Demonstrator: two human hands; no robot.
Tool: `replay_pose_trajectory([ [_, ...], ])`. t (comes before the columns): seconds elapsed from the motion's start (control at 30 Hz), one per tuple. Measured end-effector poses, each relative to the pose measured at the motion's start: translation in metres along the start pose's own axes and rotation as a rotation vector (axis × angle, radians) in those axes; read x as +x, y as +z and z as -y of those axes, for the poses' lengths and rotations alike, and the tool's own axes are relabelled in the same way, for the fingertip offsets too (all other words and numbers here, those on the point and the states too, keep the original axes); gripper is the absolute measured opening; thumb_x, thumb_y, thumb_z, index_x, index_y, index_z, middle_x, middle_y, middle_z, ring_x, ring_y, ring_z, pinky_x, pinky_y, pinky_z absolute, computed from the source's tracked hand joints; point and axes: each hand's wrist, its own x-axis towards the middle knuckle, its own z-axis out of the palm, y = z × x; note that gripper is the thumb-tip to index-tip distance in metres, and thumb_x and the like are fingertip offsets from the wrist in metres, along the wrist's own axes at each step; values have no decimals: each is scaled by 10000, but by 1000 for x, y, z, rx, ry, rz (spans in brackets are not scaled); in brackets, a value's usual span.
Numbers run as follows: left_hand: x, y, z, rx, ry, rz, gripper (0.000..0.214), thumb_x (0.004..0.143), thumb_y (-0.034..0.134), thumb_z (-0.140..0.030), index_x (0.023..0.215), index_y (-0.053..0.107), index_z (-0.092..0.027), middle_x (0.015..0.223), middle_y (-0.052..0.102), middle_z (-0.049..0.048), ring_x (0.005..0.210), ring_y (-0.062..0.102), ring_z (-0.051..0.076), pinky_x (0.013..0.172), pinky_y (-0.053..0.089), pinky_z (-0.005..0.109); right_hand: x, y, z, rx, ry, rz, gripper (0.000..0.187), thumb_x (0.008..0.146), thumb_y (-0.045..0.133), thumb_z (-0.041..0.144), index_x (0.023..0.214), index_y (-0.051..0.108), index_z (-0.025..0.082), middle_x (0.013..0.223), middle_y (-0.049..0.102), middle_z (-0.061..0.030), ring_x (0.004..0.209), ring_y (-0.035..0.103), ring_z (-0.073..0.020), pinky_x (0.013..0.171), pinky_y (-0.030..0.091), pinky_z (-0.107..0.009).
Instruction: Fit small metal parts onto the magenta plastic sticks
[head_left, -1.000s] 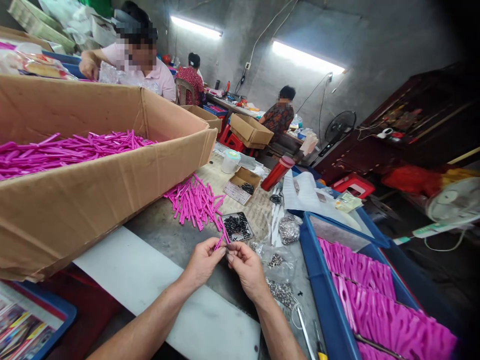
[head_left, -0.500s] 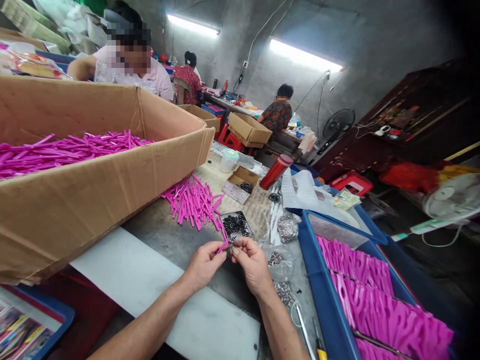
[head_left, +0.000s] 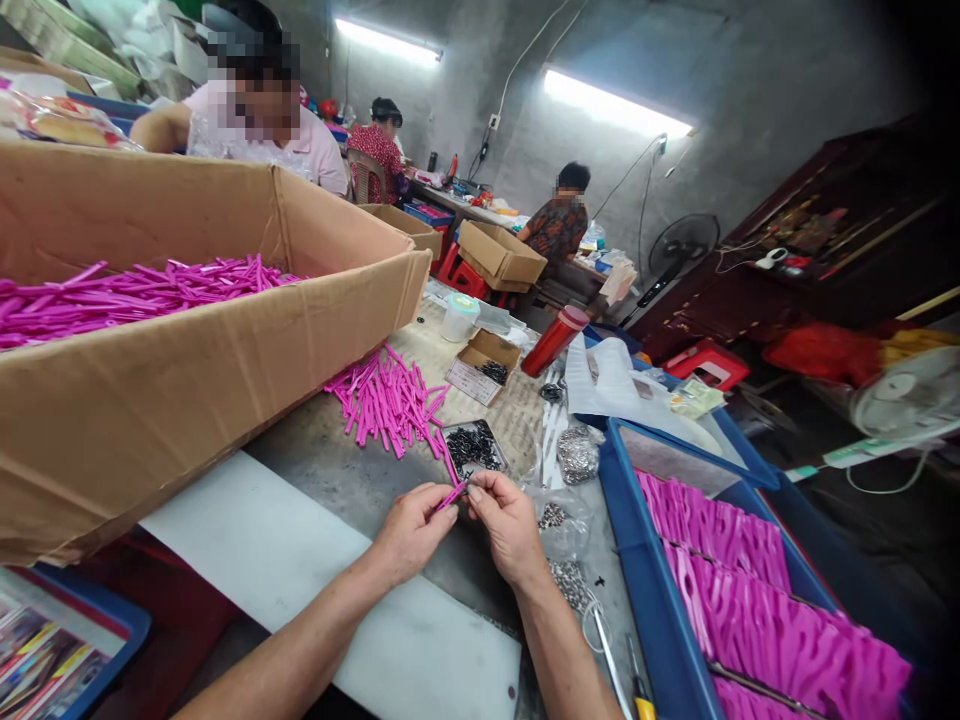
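Note:
My left hand (head_left: 411,530) pinches a thin pink plastic stick (head_left: 451,496) over the grey table. My right hand (head_left: 508,525) meets it from the right, fingertips pinched at the stick's end; what they hold is too small to make out. Just beyond the hands lies a small tray of dark metal parts (head_left: 474,449). A loose pile of pink sticks (head_left: 386,400) lies further back on the table.
A large cardboard box (head_left: 187,370) full of pink sticks fills the left. A blue crate (head_left: 645,590) of stacked pink pieces stands at the right. Bags of small metal parts (head_left: 577,455), a red flask (head_left: 553,343), a small carton (head_left: 484,368). Other people work at tables behind.
Both hands stayed together over the table, drifting slightly right and nearer. The pink stick stays pinched between them, its angle barely altered.

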Motion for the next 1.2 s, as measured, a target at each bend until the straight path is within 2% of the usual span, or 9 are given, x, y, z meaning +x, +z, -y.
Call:
replay_pose_trajectory([
  [0.47,0,0,-4,46,-34,16,158,716,430,-140,646,570,-160,563,434,-29,561,429,119,533,315,209,2,-3,-5,-113,-41,-8,124,658,566,298,708,547,187,593,473,29,524,400,-108,509,342,-228],
  [0.67,0,0,-5,70,-28,9,180,723,432,-140,564,513,-167,535,395,-40,532,409,114,511,290,210,4,-6,-5,-118,-22,33,101,671,562,283,701,542,189,589,457,41,512,384,-96,502,325,-218],
  [0.93,-2,1,-3,105,5,6,228,771,400,-170,572,511,-169,535,394,-36,526,412,114,512,296,211,5,-9,-4,-199,-28,67,80,687,550,255,693,531,178,598,440,37,546,389,-105,523,321,-223],
  [1.2,-1,1,-2,95,17,6,254,807,365,-217,654,558,-152,575,469,-17,568,448,121,543,327,208,3,-10,1,-302,-47,91,84,701,521,251,694,517,167,600,433,34,553,392,-107,524,327,-220],
])
